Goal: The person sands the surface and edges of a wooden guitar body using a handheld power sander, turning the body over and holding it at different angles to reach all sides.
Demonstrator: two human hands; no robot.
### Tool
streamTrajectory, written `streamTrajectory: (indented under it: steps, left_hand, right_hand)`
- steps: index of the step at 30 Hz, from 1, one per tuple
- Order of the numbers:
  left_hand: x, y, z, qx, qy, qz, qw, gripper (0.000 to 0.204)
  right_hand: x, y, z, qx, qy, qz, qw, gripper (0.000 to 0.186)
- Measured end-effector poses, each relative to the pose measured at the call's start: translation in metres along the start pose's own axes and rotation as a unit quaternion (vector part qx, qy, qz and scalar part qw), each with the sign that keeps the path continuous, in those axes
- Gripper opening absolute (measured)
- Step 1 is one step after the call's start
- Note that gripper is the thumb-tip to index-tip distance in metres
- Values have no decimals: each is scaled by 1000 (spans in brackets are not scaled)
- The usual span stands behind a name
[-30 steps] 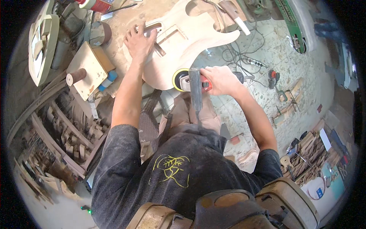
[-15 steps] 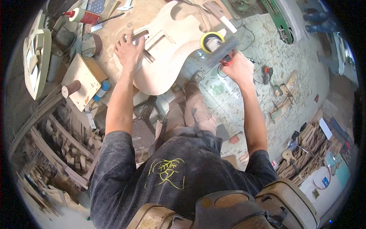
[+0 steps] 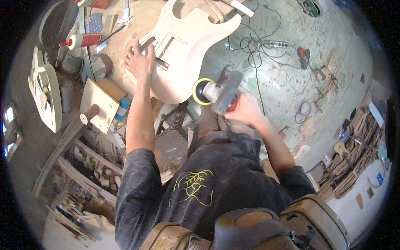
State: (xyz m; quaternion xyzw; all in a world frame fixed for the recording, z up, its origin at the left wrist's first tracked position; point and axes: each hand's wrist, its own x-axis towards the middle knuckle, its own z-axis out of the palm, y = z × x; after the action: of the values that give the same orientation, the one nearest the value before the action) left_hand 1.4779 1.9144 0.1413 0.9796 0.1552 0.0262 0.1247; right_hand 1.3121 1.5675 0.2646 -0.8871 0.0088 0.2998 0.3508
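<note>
A pale wooden electric guitar body (image 3: 187, 50) lies flat on the workbench, its routed cavities facing up. My left hand (image 3: 141, 62) rests on its left side with the fingers spread, next to the cavities. In my right hand (image 3: 246, 109) is a power sander (image 3: 215, 92) with a round yellow-edged pad and a red part at the grip. The pad is tilted on its edge beside the body's lower right curve; I cannot tell whether the two touch. The fingers wrapped round the sander are partly hidden by its dark grey housing.
A red-and-white glue bottle (image 3: 85, 40) and a caliper (image 3: 124, 14) lie on the bench. Another guitar body (image 3: 46, 93) stands at the left. A woven chair (image 3: 171, 141) is below the bench. Coiled cable (image 3: 255, 49) and clamps (image 3: 321, 74) lie on the floor at right, near wood offcuts (image 3: 354, 152).
My right hand has brought the sander down and left, toward the guitar body's lower end. The view has shifted. My left hand stays on the body.
</note>
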Motion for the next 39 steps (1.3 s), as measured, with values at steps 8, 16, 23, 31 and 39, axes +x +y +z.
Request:
streamTrajectory:
  steps: [8, 16, 23, 31, 39]
  left_hand:
    - [0, 3, 0, 2, 4, 0, 1000, 74]
    - [1, -3, 3, 36, 4, -5, 999, 75]
    - [0, -1, 0, 25, -1, 4, 1000, 76]
    - [-2, 2, 0, 29, -5, 4, 1000, 76]
    - [-1, 0, 0, 22, 8, -2, 1000, 74]
  right_hand:
    - [6, -13, 19, 7, -50, -5, 999, 59]
    - [33, -19, 16, 21, -17, 37, 999, 63]
    - [61, -28, 10, 60, 103, 92, 989, 61]
    - [82, -22, 4, 103, 247, 162, 950, 59]
    - [73, 13, -38, 56, 333, 166, 927, 66]
